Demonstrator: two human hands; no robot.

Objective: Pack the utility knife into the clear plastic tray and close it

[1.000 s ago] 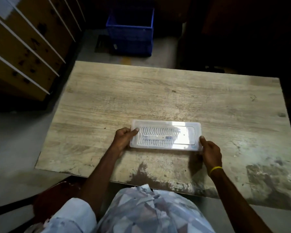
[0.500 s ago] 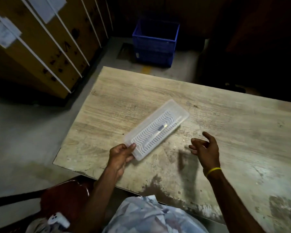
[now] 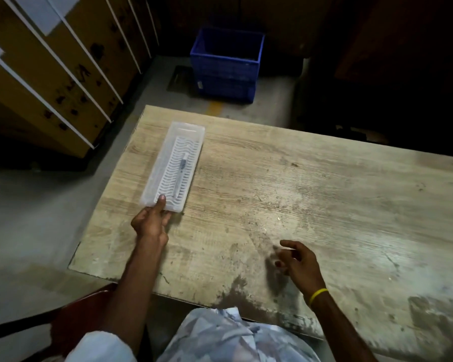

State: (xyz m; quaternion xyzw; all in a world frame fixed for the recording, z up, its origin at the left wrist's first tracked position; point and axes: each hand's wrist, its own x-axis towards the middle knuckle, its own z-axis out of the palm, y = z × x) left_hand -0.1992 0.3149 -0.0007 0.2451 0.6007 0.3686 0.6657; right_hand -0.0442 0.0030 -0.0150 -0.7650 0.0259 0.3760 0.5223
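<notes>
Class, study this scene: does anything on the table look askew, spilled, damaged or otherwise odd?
Nothing spilled or broken. The clear plastic tray lies near the table's left edge, the utility knife inside, the left hand gripping its near end. The tabletop is stained.

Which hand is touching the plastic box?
The left hand, thumb on the clear tray's near end. The right hand, with the yellow wristband, touches nothing.

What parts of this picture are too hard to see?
- Head view: the utility knife is small and hazy under the clear plastic tray cover.
- The right hand is blurred, so its fingers are unclear.
- The left hand hides the tray's near edge.
- The blue crate inside is too dark.
- The table is cut off on the right.
</notes>
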